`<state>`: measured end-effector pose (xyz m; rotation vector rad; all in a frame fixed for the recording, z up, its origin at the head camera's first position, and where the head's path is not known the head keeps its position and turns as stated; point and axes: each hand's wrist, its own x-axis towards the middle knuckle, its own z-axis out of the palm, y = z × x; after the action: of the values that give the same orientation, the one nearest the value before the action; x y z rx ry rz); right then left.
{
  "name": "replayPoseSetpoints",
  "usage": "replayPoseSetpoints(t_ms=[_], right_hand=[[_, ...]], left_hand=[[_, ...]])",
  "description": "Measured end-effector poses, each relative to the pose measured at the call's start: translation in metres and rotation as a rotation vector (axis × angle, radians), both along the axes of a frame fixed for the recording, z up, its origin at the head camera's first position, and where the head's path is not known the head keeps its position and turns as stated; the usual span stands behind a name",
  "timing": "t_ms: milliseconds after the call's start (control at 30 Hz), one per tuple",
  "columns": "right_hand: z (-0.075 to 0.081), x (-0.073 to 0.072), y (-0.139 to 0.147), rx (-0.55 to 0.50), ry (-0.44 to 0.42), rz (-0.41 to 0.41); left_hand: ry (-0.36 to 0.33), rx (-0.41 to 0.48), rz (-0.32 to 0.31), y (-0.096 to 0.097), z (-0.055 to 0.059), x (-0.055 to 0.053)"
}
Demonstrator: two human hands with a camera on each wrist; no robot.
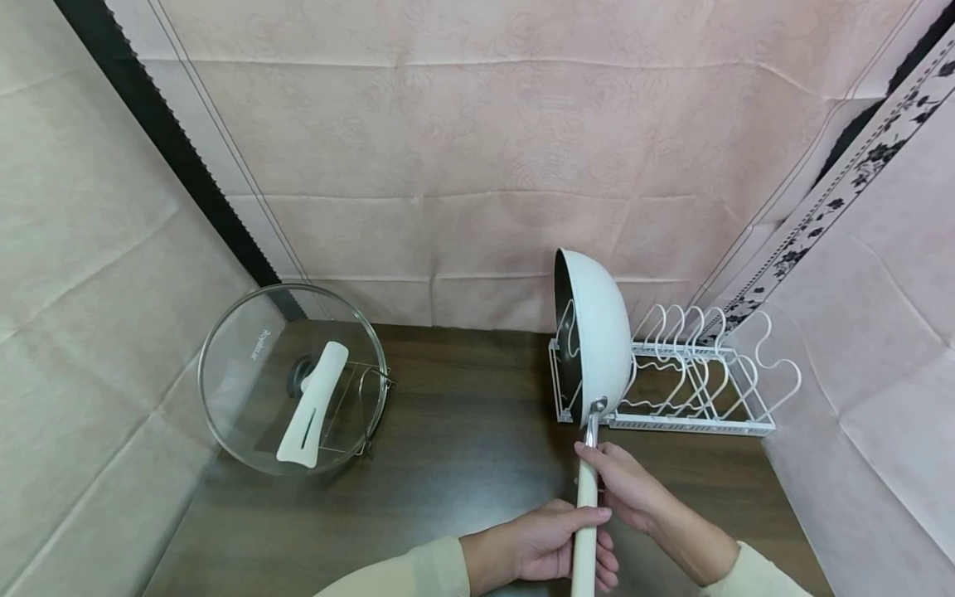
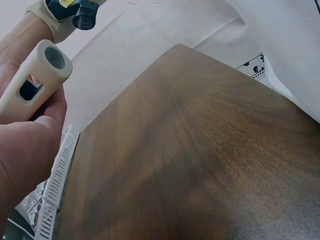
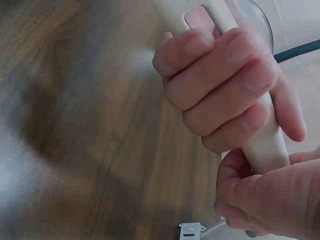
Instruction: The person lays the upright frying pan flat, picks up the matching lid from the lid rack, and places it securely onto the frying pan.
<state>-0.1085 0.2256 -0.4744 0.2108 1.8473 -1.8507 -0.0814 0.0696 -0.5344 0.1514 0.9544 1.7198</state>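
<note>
A white frying pan point(image 1: 606, 327) with a dark inside stands on its edge in the left end of a white wire dish rack point(image 1: 694, 423). Its long cream handle point(image 1: 585, 547) points toward me. My left hand point(image 1: 548, 543) grips the handle near its lower part, fingers curled round it in the right wrist view. Higher up, close to the metal neck, my right hand point(image 1: 630, 485) holds the same handle with the thumb along it. The handle's slotted end point(image 2: 37, 82) shows in the left wrist view.
To the left a glass lid point(image 1: 261, 414) with a white handle point(image 1: 313, 406) leans in a small wire stand point(image 1: 366, 406). Dark wooden tabletop point(image 1: 448, 431) lies between lid and rack. Cloth-covered walls point(image 1: 485, 166) stand behind and at both sides.
</note>
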Motion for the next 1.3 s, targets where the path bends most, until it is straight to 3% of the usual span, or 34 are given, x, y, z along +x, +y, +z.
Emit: replayPoseSetpoints(t_ms=[600, 800, 1300], right_hand=[[-0.003, 0.001, 0.003, 0.029, 0.020, 0.018], [-0.004, 0.001, 0.003, 0.041, 0.026, 0.013], [-0.005, 0.001, 0.003, 0.041, 0.035, 0.013]], left_hand=[[0.001, -0.012, 0.056, 0.004, -0.002, 0.003], [0.006, 0.024, 0.029, 0.003, -0.006, 0.002], [0.020, 0.207, -0.055, 0.000, -0.022, -0.001]])
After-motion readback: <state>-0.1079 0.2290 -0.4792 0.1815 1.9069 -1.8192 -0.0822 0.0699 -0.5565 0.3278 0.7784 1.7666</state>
